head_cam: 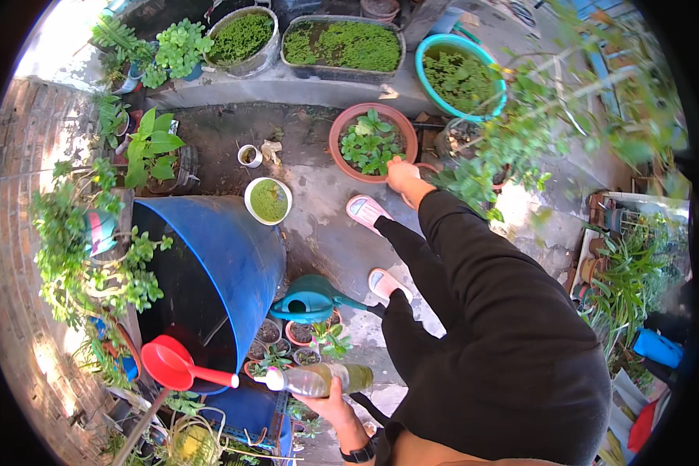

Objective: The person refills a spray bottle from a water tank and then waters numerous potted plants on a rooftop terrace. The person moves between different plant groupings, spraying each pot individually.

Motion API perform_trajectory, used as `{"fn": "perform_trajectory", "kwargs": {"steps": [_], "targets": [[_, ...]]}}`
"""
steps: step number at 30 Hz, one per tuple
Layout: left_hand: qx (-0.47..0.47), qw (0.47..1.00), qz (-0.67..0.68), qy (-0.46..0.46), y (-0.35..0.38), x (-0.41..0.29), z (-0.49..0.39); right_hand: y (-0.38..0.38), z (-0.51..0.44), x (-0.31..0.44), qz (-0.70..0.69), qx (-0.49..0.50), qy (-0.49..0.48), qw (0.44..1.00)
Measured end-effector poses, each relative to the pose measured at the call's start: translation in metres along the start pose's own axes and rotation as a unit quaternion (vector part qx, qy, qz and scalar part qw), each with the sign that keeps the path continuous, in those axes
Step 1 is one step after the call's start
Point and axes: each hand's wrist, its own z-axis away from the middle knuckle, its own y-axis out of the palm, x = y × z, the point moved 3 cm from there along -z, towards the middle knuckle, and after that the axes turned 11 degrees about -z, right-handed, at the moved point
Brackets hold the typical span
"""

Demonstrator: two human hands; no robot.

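Observation:
My right hand (402, 175) is at the lower right rim of a round terracotta-coloured pot (338, 157) with a leafy green plant (371, 140) in it; its fingers are curled by the leaves, and whether they grip anything is unclear. In my left hand (333, 402) is a clear plastic bottle (311, 380) with a white and pink cap, lying nearly level and holding greenish liquid. Above the bottle stands a teal watering can (309, 300). A red plastic dipper (172, 364) lies across the rim of a large blue barrel (250, 250), left of the bottle.
Tubs of floating green plants (343, 49) stand on the concrete ledge, with a turquoise-rimmed basin (422, 73) at the right. A white bowl (290, 204) and small cup (250, 156) sit near the barrel. Small pots (300, 332) cluster below the watering can. Leafy branches (518, 128) hang at the right.

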Motion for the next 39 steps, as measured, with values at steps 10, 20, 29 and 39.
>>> {"fn": "perform_trajectory", "kwargs": {"steps": [10,20,29,39], "targets": [[-0.047,0.982,0.038,-0.178,0.090,0.021,-0.095,0.054,-0.197,0.011,0.034,0.022,0.045,0.998],[0.010,0.921,-0.205,-0.330,0.131,-0.002,-0.158,0.068,-0.258,-0.012,0.005,0.079,0.159,0.984],[-0.007,0.994,0.027,-0.101,0.141,-0.052,-0.149,0.020,-0.182,0.073,-0.161,-0.044,-0.015,0.986],[0.053,0.986,-0.102,0.117,0.061,-0.079,-0.057,0.036,0.012,0.130,-0.271,0.012,-0.160,0.949]]}}
